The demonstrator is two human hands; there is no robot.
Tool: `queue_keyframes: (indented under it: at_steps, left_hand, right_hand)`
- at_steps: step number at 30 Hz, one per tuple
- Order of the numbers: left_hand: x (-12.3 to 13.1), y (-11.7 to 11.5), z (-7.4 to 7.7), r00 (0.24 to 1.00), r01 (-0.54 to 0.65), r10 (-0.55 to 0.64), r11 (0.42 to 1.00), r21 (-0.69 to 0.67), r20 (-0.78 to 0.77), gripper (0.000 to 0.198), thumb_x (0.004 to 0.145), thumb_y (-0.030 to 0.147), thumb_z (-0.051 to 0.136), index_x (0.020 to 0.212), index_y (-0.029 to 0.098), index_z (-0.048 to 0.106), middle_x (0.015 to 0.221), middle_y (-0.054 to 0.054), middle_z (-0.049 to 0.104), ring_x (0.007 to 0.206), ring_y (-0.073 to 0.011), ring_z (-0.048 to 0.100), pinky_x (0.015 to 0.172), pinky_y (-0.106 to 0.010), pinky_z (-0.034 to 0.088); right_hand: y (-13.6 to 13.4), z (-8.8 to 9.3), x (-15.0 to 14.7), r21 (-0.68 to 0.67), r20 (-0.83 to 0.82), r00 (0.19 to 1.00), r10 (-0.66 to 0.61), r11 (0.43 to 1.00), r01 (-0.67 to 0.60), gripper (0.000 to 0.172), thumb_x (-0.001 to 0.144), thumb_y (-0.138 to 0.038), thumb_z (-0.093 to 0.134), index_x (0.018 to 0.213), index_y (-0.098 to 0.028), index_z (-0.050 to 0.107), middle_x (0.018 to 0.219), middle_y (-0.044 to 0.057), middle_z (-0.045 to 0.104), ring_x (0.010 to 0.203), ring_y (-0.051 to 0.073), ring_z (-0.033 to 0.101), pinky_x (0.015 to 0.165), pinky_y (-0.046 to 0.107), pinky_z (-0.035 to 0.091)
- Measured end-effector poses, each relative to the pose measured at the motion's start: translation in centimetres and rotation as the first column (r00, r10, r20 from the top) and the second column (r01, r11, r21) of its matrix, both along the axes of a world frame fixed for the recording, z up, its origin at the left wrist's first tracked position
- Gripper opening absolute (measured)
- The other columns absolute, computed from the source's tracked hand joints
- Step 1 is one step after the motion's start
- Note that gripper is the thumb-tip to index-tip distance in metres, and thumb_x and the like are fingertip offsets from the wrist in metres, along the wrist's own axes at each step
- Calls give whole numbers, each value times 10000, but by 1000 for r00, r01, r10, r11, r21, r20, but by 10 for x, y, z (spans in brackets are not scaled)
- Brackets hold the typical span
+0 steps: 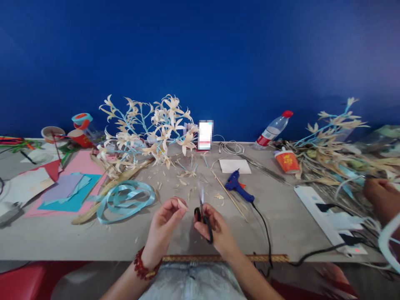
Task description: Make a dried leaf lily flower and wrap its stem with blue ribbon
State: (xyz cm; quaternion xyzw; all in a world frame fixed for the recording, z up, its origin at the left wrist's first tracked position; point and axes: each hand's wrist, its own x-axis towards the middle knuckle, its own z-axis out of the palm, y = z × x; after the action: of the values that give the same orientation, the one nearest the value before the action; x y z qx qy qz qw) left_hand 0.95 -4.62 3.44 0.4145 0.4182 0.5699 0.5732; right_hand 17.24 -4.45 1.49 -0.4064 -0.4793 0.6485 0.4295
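My left hand (168,218) pinches a small pale, petal-shaped piece (182,204) between thumb and fingers. In my right hand (215,227) is a pair of scissors (202,200) with black handles, its blurred blades pointing away from me. The blades are apart from the pale piece. Small cream scraps (189,193) lie on the table beyond both hands. Further back stand handmade cream flowers (170,121) on light blue stems.
A coil of blue ribbon (125,202) and coloured sheets (70,191) lie left. To the right are a blue glue gun (239,186), its cord, a thin stick (229,196), a power strip (325,216) and another person's hand (383,198). A bottle (271,130) leans by the wall.
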Motion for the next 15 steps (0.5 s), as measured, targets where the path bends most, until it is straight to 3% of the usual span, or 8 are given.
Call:
queue_keyframes:
  at_steps: [4, 8, 15]
  left_hand:
    - [-4, 3, 2, 1000, -10, 11, 998, -61, 6, 127, 856, 255, 673, 766, 178, 629, 991, -46, 638, 945, -165, 558, 861, -244, 412]
    - [-2, 3, 1, 1000, -7, 8, 997, -78, 6, 134, 850, 273, 677, 771, 175, 631, 947, -45, 638, 901, -167, 568, 830, -251, 430]
    - [1, 4, 1, 1000, 11, -12, 999, -42, -15, 142, 851, 286, 670, 763, 180, 632, 861, -36, 637, 871, -175, 570, 827, -271, 442]
  right_hand:
    - [-12, -16, 15, 49, 88, 980, 178, 982, -183, 527, 722, -692, 677, 782, -206, 482, 677, -36, 463, 603, 122, 383, 544, 241, 312]
    - [-18, -21, 17, 41, 199, 963, 180, 981, -191, 568, 678, -728, 685, 774, -215, 460, 665, -46, 431, 586, 118, 343, 521, 234, 272]
    - [-15, -11, 11, -15, 178, 968, 178, 984, -178, 580, 656, -729, 697, 721, -222, 421, 627, -67, 379, 552, 102, 288, 496, 228, 215]
